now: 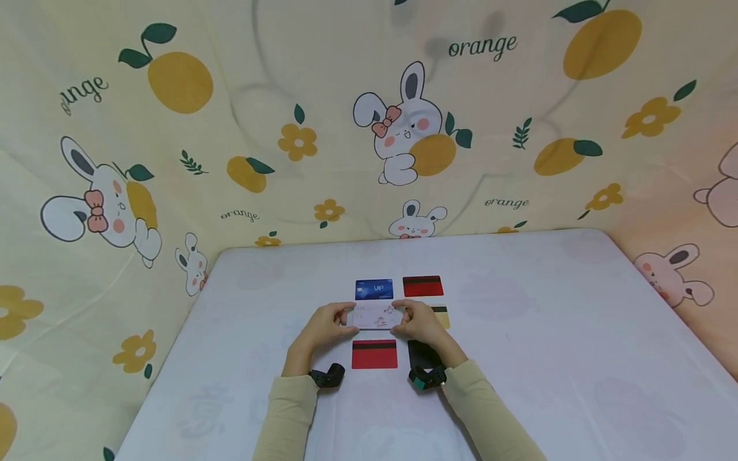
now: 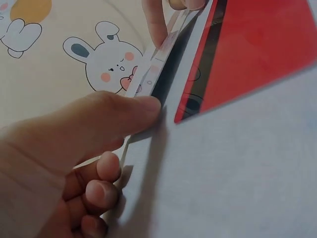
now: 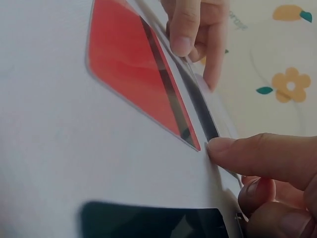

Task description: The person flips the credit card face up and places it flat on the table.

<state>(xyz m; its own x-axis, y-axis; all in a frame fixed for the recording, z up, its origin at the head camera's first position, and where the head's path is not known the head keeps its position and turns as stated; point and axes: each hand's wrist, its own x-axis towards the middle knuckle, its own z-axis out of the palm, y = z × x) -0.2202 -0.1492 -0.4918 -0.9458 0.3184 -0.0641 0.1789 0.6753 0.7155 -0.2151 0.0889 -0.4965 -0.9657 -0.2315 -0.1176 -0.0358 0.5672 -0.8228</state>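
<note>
In the head view, a pale card [image 1: 375, 315] with small printed pictures is held flat between both hands. My left hand [image 1: 323, 325] pinches its left end, thumb at the near edge and fingers at the far edge. At the right end my right hand [image 1: 423, 323] grips it the same way. The left wrist view shows the left thumb [image 2: 141, 110] against the near edge of the card, over a dark strip beneath it. In front lies a red card [image 1: 375, 355] with a dark stripe, apart from both hands.
Behind the pale card lie a blue VIP card [image 1: 374, 289] and another red striped card [image 1: 423, 286]. A gold-and-white card [image 1: 441, 317] and a black card [image 1: 423, 352] are partly hidden by the right arm. The white table [image 1: 519, 384] meets a patterned cloth [image 1: 334, 186].
</note>
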